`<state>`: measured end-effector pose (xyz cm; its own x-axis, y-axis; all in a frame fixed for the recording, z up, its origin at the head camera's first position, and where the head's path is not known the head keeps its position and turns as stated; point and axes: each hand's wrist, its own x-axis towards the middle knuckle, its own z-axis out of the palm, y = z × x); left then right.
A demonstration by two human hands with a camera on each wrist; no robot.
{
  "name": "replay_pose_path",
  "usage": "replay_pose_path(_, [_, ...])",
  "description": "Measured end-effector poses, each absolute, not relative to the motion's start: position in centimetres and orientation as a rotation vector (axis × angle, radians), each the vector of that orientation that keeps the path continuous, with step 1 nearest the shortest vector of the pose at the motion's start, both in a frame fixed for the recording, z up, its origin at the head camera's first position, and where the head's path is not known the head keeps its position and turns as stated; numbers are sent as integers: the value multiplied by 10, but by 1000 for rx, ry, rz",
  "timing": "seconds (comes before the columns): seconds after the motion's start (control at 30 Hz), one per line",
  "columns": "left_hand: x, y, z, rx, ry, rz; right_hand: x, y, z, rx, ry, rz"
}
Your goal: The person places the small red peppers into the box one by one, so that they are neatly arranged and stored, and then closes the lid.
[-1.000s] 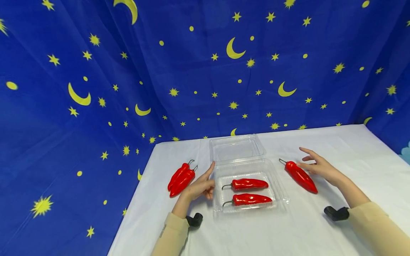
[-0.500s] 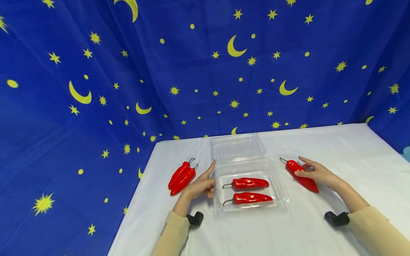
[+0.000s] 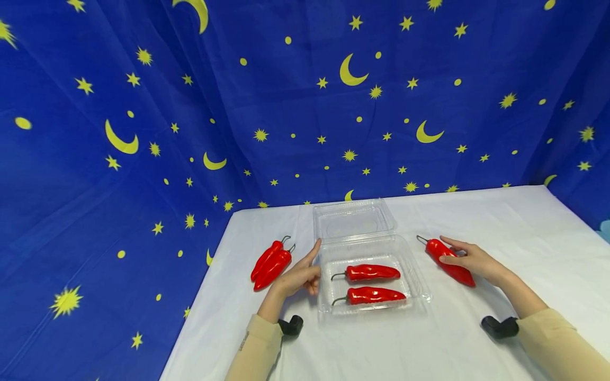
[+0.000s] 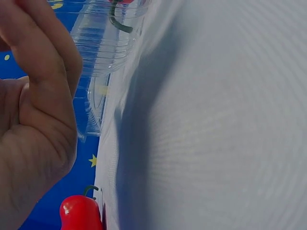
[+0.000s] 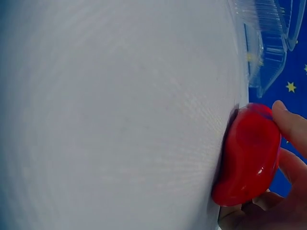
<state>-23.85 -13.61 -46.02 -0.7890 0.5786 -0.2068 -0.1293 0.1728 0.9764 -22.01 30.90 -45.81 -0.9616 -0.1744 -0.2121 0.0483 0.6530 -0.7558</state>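
Observation:
My right hand (image 3: 472,262) grips a red pepper (image 3: 456,273) lying on the white table. The thumb is on its near side, fingers on the far side, and its wire-like stem points up-left. The right wrist view shows this pepper (image 5: 247,155) low against the cloth. At the left wall of a clear plastic container (image 3: 410,264) rests my left hand (image 3: 295,278), its index finger straight along the rim and other fingers bent. Two red peppers (image 3: 374,272) lie side by side inside the container, stems leftward. Its lid (image 3: 352,219) is folded back, away from me.
Left of my left hand, two more red peppers (image 3: 271,265) lie together on the white cloth (image 3: 371,352). Behind the table hangs a blue curtain (image 3: 286,95) with yellow moons and stars. Dark wrist mounts (image 3: 500,327) stick out by both sleeves.
My right hand has come down onto the right-hand pepper and closed its thumb and fingers around it. The left hand stays at the container, and the pepper has hardly shifted.

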Motion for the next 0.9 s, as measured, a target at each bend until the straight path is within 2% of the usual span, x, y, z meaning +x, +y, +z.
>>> replay_pose_path(0.33, [-236, -136, -458, 415, 1903, 1673, -224, 313, -447, -79, 2648, -1279])
replay_pose_path(0.9, [-236, -136, -455, 418, 1896, 1676, -231, 310, -385, -98, 2698, -1578])
